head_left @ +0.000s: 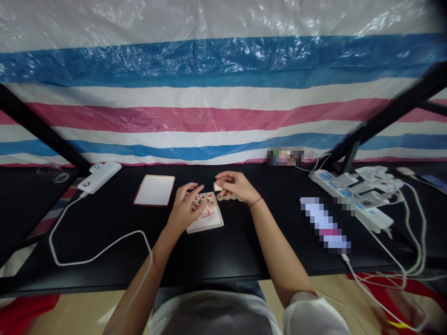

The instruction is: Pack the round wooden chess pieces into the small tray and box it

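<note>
Character-marked discs in white tray, black bench.
Left hand over tray, fingers parted; right hand pinching pale piece; shallow white-lined box at left.

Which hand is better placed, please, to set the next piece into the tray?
Probably the right hand: it holds a piece near the tray. The left hand is over the tray, with no held piece visible.
</note>
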Available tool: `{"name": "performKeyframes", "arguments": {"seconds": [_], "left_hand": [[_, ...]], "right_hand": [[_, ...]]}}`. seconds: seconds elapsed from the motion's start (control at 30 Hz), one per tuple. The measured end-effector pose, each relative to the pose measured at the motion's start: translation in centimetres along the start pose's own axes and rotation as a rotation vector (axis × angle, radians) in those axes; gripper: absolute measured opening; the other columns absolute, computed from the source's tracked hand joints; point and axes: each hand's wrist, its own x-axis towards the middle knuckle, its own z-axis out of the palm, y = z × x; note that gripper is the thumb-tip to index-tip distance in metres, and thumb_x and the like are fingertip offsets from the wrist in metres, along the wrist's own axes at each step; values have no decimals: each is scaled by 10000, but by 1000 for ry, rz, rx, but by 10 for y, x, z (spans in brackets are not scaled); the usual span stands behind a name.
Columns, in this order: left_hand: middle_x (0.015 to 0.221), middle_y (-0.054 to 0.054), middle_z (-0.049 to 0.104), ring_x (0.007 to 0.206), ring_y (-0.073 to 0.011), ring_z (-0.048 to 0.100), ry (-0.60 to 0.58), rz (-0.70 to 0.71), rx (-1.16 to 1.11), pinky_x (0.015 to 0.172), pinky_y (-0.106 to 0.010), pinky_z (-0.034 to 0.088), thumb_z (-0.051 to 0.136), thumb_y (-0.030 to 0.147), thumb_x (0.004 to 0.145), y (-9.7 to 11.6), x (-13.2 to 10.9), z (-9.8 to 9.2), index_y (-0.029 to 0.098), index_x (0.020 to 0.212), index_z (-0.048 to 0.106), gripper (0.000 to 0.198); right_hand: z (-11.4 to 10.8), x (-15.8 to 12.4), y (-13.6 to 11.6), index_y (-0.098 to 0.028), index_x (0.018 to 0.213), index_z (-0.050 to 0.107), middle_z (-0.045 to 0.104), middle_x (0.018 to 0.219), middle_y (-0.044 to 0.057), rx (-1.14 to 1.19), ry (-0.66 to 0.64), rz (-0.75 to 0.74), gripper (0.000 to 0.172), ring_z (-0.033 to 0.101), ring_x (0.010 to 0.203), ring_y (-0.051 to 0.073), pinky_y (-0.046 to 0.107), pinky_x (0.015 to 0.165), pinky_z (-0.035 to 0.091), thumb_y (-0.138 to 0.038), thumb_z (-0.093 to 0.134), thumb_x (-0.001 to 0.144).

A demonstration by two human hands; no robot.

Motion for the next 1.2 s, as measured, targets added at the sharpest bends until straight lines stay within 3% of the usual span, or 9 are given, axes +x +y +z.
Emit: {"name": "performKeyframes", "arguments": {"seconds": [0.07,0.2,0.43,0.63,0.77,0.87,1.0,1.1,1.2], "left_hand": [[1267,-111,509,1171,-229,534,-75,18,-41,991,-379,474,573,337,890,4,5,3,230,1311,510,439],[1159,-79,568,1066,-189,601,-92,-23,-110,938,-337,500,530,304,919,5,2,9,244,1204,573,295],[958,-39,589,894,-159,609,32,-92,-232,800,-298,506,628,245,818,3,-10,10,205,922,547,138],[879,-3,662,939,-184,604,-262,59,-7,904,-360,385,674,270,787,2,-13,9,216,786,584,105],[873,4,692,1033,-223,561,-328,85,141,919,-401,304,682,263,766,5,-15,9,226,748,618,76],[879,2,696,1031,-230,538,-327,100,182,891,-408,288,681,244,755,6,-15,8,218,694,616,93],[937,-9,677,997,-226,524,-309,86,208,859,-406,295,676,256,754,4,-16,9,219,664,626,109],[981,-30,653,993,-229,517,-314,50,243,866,-407,309,675,302,748,1,-17,9,220,704,641,99],[1057,-50,637,1071,-262,494,-320,21,298,939,-443,295,681,364,733,0,-18,8,230,825,658,164]], "right_hand": [[17,-11,-1,-161,998,650,691,821,33,141,-100,-38,407,663,549,129,208,437,526,-395,771,689],[40,-21,6,-173,935,652,682,868,10,271,-134,-67,335,661,566,105,204,475,553,-377,772,698],[31,-20,23,-185,834,653,661,922,1,444,85,-63,316,697,725,130,243,665,584,-369,823,641],[23,-25,32,-198,807,666,665,985,8,506,158,-90,323,702,863,181,294,777,558,-286,867,570],[23,-30,32,-204,908,664,679,873,-1,454,124,-67,363,696,804,163,320,787,557,-312,841,610],[25,-31,30,-215,991,625,662,829,-15,383,115,-80,411,667,705,134,259,623,540,-366,807,655],[29,-39,32,-217,1002,583,607,718,-44,186,106,-167,361,531,519,76,202,476,414,-409,737,738],[33,-50,34,-204,1000,612,592,705,-32,-57,120,-259,267,454,490,72,213,479,378,-402,646,825],[37,-61,32,-200,996,644,631,745,1,-352,83,-350,186,513,575,111,245,575,423,-324,558,887]]}}
